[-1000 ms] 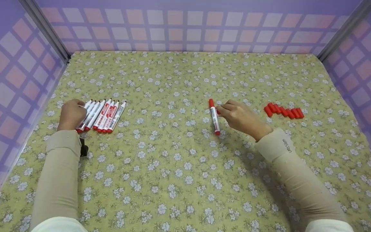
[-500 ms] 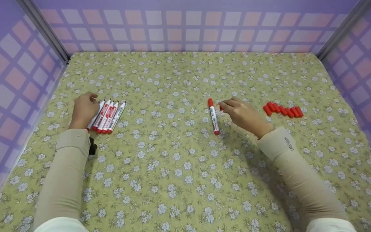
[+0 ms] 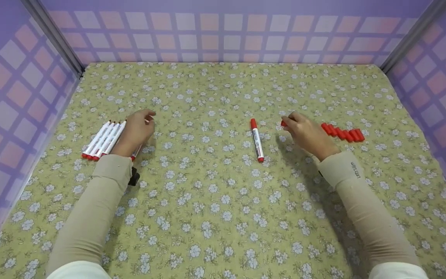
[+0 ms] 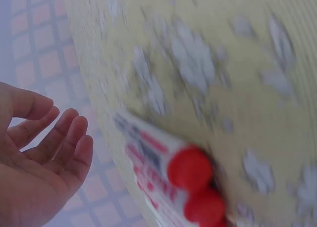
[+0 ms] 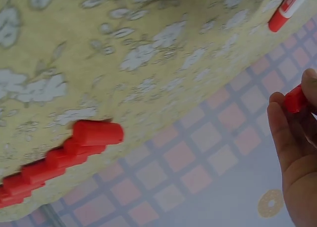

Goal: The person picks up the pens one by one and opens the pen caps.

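My left hand (image 3: 141,124) hovers over the right end of a row of white markers with red ends (image 3: 102,140). Its fingers (image 4: 63,138) are relaxed and hold nothing, and the markers (image 4: 190,170) lie just beside it. My right hand (image 3: 302,130) pinches a small red cap (image 3: 283,123) between thumb and fingers; the right wrist view shows that cap (image 5: 295,99) at the fingertips. A single white marker (image 3: 256,139) with a red cap lies on the cloth to the left of the right hand, apart from it.
A row of several loose red caps (image 3: 343,133) lies just right of the right hand, also seen as caps (image 5: 59,158) in the right wrist view. A flowered yellow-green cloth (image 3: 215,201) covers the table. Purple checked walls (image 3: 223,35) close off the back and both sides.
My left hand slid right across the marker row, uncovering the leftmost markers. My right hand moved right, away from the single marker toward the loose caps, still pinching the red cap.
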A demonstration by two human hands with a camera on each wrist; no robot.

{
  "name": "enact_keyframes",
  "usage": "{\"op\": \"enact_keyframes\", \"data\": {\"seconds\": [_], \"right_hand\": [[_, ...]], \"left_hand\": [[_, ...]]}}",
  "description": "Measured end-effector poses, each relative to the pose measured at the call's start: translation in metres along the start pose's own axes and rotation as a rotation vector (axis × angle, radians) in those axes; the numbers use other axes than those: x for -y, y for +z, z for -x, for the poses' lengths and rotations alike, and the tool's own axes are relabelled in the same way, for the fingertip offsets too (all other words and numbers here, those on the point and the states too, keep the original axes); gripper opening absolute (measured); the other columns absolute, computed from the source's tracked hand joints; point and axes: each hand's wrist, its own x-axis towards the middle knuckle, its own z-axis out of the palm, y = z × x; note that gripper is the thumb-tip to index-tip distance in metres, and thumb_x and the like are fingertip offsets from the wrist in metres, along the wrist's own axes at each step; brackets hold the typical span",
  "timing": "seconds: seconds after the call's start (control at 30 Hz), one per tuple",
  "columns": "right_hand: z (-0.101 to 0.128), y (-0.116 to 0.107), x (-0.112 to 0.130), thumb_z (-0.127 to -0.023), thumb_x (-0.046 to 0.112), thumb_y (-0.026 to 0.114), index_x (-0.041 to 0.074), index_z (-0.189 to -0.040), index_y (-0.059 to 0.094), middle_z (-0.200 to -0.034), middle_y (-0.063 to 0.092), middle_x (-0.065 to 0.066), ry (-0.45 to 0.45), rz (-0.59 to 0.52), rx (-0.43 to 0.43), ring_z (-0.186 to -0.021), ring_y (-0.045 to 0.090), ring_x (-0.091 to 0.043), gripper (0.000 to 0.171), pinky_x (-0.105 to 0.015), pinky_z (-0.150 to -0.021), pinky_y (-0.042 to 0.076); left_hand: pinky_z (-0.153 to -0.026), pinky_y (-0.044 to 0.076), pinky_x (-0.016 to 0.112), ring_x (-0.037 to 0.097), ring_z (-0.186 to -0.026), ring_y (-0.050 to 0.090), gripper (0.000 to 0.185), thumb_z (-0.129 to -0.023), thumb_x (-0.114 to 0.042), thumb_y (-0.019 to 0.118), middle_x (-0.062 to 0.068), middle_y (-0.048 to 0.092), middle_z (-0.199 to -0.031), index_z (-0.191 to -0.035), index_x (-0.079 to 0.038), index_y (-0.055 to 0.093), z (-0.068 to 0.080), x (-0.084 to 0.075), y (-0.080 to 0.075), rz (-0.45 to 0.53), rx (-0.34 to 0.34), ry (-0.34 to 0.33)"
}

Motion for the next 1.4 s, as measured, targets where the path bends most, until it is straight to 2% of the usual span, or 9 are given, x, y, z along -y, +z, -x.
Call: {"op": "enact_keyframes", "data": {"seconds": [0.03, 0.23, 0.37, 0.5, 0.63, 0.87, 1.07, 1.3, 1.4], "right_hand": [[0.001, 0.0, -0.003, -0.09, 0.0, 0.063, -0.007, -0.119, 0.063, -0.097, 0.061, -0.021, 0.023, -0.006, 0.005, -0.082, 0.065, -0.03, 0.03, -0.04, -0.072, 0.057], [0.009, -0.002, -0.019, -0.092, 0.003, 0.061, -0.008, -0.12, 0.062, -0.098, 0.062, -0.022, 0.13, -0.034, 0.013, -0.083, 0.065, -0.033, 0.03, -0.044, -0.073, 0.056], [0.014, -0.006, -0.028, -0.093, 0.004, 0.06, -0.007, -0.117, 0.063, -0.097, 0.062, -0.022, 0.185, -0.057, 0.023, -0.084, 0.064, -0.035, 0.027, -0.047, -0.074, 0.055], [0.02, -0.01, -0.037, -0.093, 0.002, 0.059, -0.009, -0.114, 0.063, -0.099, 0.062, -0.024, 0.259, -0.077, 0.053, -0.088, 0.063, -0.038, 0.024, -0.049, -0.076, 0.054], [0.027, -0.014, -0.046, -0.093, -0.001, 0.059, -0.01, -0.119, 0.061, -0.105, 0.061, -0.027, 0.363, -0.108, 0.097, -0.092, 0.062, -0.04, 0.028, -0.05, -0.077, 0.053], [0.039, -0.024, -0.064, -0.095, -0.002, 0.053, -0.01, -0.126, 0.056, -0.115, 0.054, -0.03, 0.577, -0.198, 0.189, -0.103, 0.057, -0.046, 0.032, -0.054, -0.084, 0.05], [0.049, -0.033, -0.078, -0.095, -0.002, 0.049, -0.011, -0.128, 0.054, -0.117, 0.052, -0.033, 0.691, -0.248, 0.177, -0.105, 0.054, -0.048, 0.034, -0.057, -0.086, 0.048], [0.061, -0.037, -0.095, -0.097, 0.003, 0.052, -0.012, -0.128, 0.054, -0.121, 0.055, -0.036, 0.76, -0.257, 0.141, -0.105, 0.056, -0.047, 0.035, -0.057, -0.085, 0.047], [0.065, -0.04, -0.101, -0.098, 0.005, 0.052, -0.011, -0.131, 0.052, -0.125, 0.054, -0.036, 0.808, -0.278, 0.148, -0.107, 0.057, -0.046, 0.037, -0.056, -0.086, 0.048]], "left_hand": [[-0.081, 0.044, 0.044, 0.037, -0.113, 0.053, 0.04, -0.1, -0.01, 0.038, 0.025, 0.053, -0.126, -0.136, 0.003, 0.049, 0.0, -0.003, 0.004, 0.002, 0.008, 0.017], [-0.084, 0.047, 0.044, 0.035, -0.109, 0.056, 0.037, -0.099, -0.009, 0.041, 0.023, 0.057, -0.122, -0.132, 0.002, 0.053, 0.0, -0.018, 0.028, 0.022, 0.043, 0.093], [-0.082, 0.047, 0.041, 0.031, -0.105, 0.056, 0.037, -0.1, -0.012, 0.041, 0.02, 0.056, -0.123, -0.133, -0.001, 0.052, 0.002, -0.027, 0.041, 0.085, 0.083, 0.088], [-0.087, 0.048, 0.041, 0.03, -0.107, 0.056, 0.037, -0.1, -0.012, 0.043, 0.019, 0.056, -0.123, -0.134, 0.0, 0.052, 0.002, -0.036, 0.052, 0.129, 0.124, 0.081], [-0.09, 0.048, 0.043, 0.031, -0.11, 0.055, 0.036, -0.099, -0.011, 0.045, 0.02, 0.057, -0.123, -0.132, 0.0, 0.053, 0.004, -0.047, 0.064, 0.136, 0.165, 0.11], [-0.087, 0.048, 0.042, 0.029, -0.11, 0.055, 0.034, -0.1, -0.014, 0.047, 0.017, 0.057, -0.125, -0.131, -0.002, 0.055, 0.008, -0.067, 0.085, 0.159, 0.26, 0.141], [-0.089, 0.048, 0.042, 0.028, -0.11, 0.056, 0.034, -0.1, -0.015, 0.046, 0.015, 0.057, -0.126, -0.131, -0.003, 0.056, 0.009, -0.082, 0.1, 0.162, 0.313, 0.174], [-0.084, 0.049, 0.039, 0.026, -0.107, 0.057, 0.035, -0.1, -0.016, 0.045, 0.014, 0.058, -0.123, -0.132, -0.004, 0.055, 0.007, -0.101, 0.116, 0.162, 0.354, 0.158], [-0.078, 0.047, 0.035, 0.023, -0.099, 0.057, 0.035, -0.1, -0.016, 0.045, 0.012, 0.059, -0.121, -0.132, -0.005, 0.055, 0.005, -0.11, 0.123, 0.146, 0.362, 0.143]]}}
